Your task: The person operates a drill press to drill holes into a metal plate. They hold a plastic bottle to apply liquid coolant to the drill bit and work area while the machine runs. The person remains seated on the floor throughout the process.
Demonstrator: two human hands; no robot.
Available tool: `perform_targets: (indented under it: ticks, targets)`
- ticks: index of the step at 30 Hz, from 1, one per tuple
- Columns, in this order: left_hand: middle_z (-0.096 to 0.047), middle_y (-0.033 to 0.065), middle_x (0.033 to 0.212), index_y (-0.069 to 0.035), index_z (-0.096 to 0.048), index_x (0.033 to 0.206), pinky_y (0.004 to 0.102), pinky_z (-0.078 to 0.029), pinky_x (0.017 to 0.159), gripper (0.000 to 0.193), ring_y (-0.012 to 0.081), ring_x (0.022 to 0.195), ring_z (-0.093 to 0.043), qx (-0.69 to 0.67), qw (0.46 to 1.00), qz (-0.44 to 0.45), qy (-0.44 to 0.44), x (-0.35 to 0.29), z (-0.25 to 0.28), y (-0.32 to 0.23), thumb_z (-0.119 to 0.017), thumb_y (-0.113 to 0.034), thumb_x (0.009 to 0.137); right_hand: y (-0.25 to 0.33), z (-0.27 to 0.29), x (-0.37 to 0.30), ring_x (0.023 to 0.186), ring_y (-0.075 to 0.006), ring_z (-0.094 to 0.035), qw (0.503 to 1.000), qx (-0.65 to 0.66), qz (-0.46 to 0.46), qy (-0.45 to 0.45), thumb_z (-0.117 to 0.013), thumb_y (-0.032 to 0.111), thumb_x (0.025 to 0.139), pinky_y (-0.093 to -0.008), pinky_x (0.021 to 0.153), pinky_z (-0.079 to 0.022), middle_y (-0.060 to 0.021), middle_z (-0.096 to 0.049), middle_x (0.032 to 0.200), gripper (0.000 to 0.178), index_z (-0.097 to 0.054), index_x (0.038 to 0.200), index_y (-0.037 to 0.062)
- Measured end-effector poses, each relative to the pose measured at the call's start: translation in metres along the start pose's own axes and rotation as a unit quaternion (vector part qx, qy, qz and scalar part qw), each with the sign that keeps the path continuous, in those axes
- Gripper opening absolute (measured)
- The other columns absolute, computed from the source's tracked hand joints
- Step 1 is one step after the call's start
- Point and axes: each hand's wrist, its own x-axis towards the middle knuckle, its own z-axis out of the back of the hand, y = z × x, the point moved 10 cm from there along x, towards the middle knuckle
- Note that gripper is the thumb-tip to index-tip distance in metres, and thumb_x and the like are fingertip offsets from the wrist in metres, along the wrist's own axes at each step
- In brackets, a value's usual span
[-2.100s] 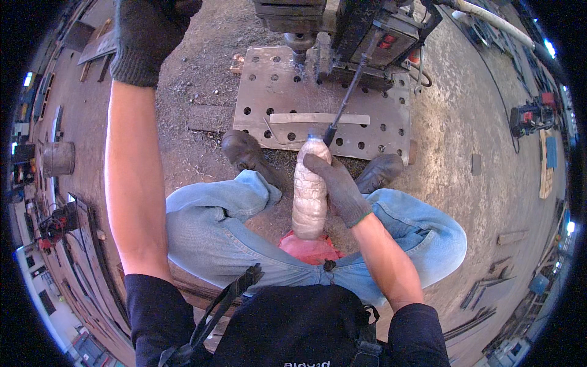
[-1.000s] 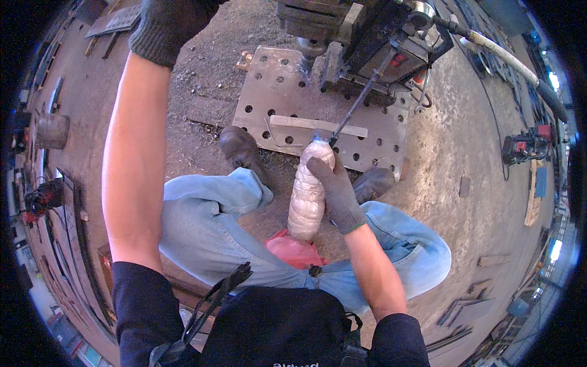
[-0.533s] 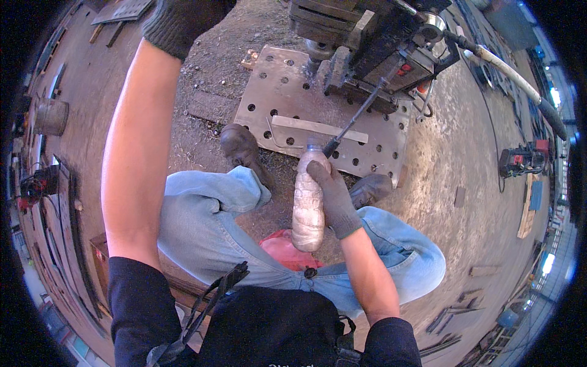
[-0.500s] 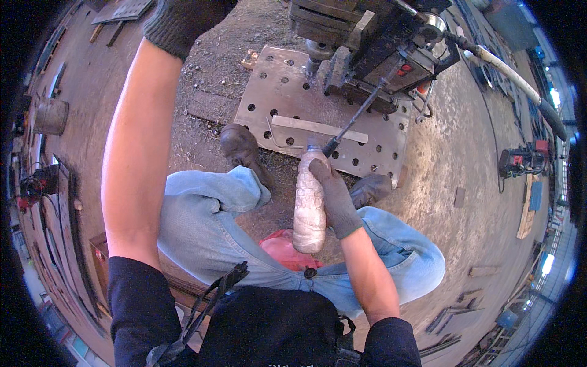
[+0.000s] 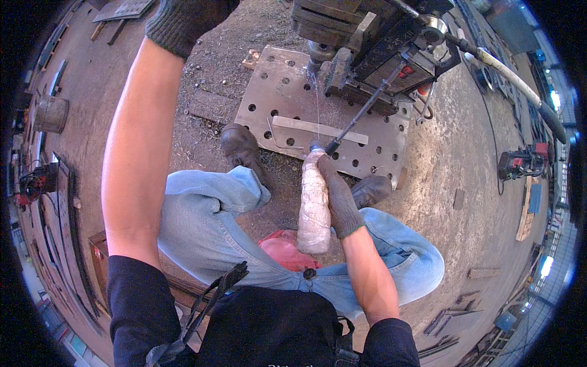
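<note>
My right hand [image 5: 341,199], in a dark knitted glove, is closed round a cloudy plastic bottle [image 5: 313,214]. The bottle's neck points away from me, and its side is squeezed in. A thin stream of liquid [image 5: 318,110] runs from its tip toward the spindle [image 5: 320,54] of a dark drilling machine [image 5: 379,49]. Beside the neck ends the black grip of a metal lever [image 5: 367,107]. My left hand [image 5: 191,24], gloved too, is raised at the upper edge; its fingers are out of the picture.
Under the machine lies a perforated steel plate [image 5: 257,116] with a flat metal bar [image 5: 318,129] and a hex key [image 5: 282,145] on it. My boots [image 5: 241,147] stand at its near edge. A pale hose [image 5: 507,73] arcs off right. A red cloth-like thing [image 5: 284,251] lies between my legs.
A thin stream now comes out of the bottle, which has crumpled under my right hand's squeeze and tilted slightly. My left arm has hardly moved.
</note>
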Motion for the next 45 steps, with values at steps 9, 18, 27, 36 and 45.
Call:
perform_targets:
  ticks: [9, 18, 27, 36, 45]
  targets:
    - [-0.069, 0.0021, 0.083, -0.010, -0.065, 0.098, 0.0213, -0.046, 0.047, 0.030, 0.0071, 0.055, -0.057, 0.007, 1.000, 0.001, -0.001, 0.002, -0.001, 0.002, -0.054, -0.038, 0.094, 0.048, -0.023, -0.024, 0.100, -0.0176, -0.060, 0.954, -0.204, 0.222, -0.006, -0.073, 0.027, 0.085, -0.0317, 0.085, -0.051, -0.0087, -0.059, 0.113, 0.058, -0.047, 0.130, 0.0022]
    - [-0.069, 0.0012, 0.081, -0.010, -0.065, 0.098, 0.0216, -0.045, 0.047, 0.031, 0.0065, 0.054, -0.054, 0.026, 0.999, -0.009, -0.030, -0.002, 0.000, 0.000, -0.055, -0.040, 0.093, 0.030, -0.020, -0.014, 0.095, -0.0174, -0.061, 0.969, -0.189, 0.158, 0.009, -0.071, 0.032, 0.086, -0.0315, 0.082, -0.051, -0.0089, -0.061, 0.108, 0.054, -0.050, 0.126, 0.0006]
    - [-0.068, 0.0007, 0.082, -0.011, -0.063, 0.099, 0.0223, -0.045, 0.047, 0.032, 0.0062, 0.055, -0.053, 0.005, 1.000, -0.022, -0.007, 0.000, -0.001, 0.001, -0.056, -0.042, 0.092, -0.001, 0.010, 0.005, 0.063, -0.0102, -0.060, 1.000, -0.007, 0.010, -0.011, -0.060, 0.047, 0.093, -0.0260, 0.056, -0.053, -0.0004, -0.062, 0.079, 0.038, -0.063, 0.103, 0.0105]
    - [-0.068, 0.0004, 0.079, -0.008, -0.065, 0.100, 0.0225, -0.046, 0.048, 0.035, 0.0070, 0.055, -0.054, 0.015, 1.000, 0.004, -0.021, 0.000, 0.002, 0.004, -0.054, -0.041, 0.093, 0.005, 0.000, -0.003, 0.065, -0.0095, -0.060, 1.000, 0.007, 0.003, -0.001, -0.061, 0.047, 0.093, -0.0251, 0.058, -0.052, 0.0001, -0.062, 0.081, 0.039, -0.063, 0.104, 0.0098]
    - [-0.067, -0.0003, 0.077, -0.007, -0.065, 0.102, 0.0218, -0.045, 0.047, 0.037, 0.0065, 0.055, -0.053, 0.009, 1.000, 0.013, -0.019, -0.001, 0.000, 0.005, -0.053, -0.041, 0.093, 0.035, -0.013, -0.013, 0.095, -0.0157, -0.060, 0.984, -0.109, 0.141, 0.012, -0.071, 0.036, 0.086, -0.0310, 0.084, -0.051, -0.0073, -0.060, 0.109, 0.058, -0.050, 0.127, 0.0017]
